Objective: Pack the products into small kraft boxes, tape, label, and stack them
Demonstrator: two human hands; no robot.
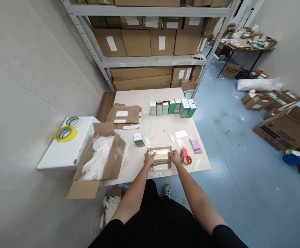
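A pale sheet of blurred squares covers the pinkish item (pixel 196 145) at the right of the counter (pixel 203 162), so what it is cannot be made out. The undersides of the fingers are hidden too, and glare on the tape obscures the print on the small cardboard box (pixel 160 158) between the hands. Just nearer the body lies a second taped cardboard piece (pixel 160 166); whether it is joined to the box is hard to tell. The top row on the metal shelf (pixel 155 62) is cut off by the upper edge.

The small cardboard box lies near the counter's front edge, its long axis running left to right, labelled face up. The left hand (pixel 149 158) has its grip clamped on the left end, thumb on top; the right hand's (pixel 175 156) grip is clamped on the right end.

On the left, an open carton (pixel 118 158) holds crumpled white plastic (pixel 97 155). Below the counter, another carton (pixel 116 192), partly covered by it, contains similar white material.
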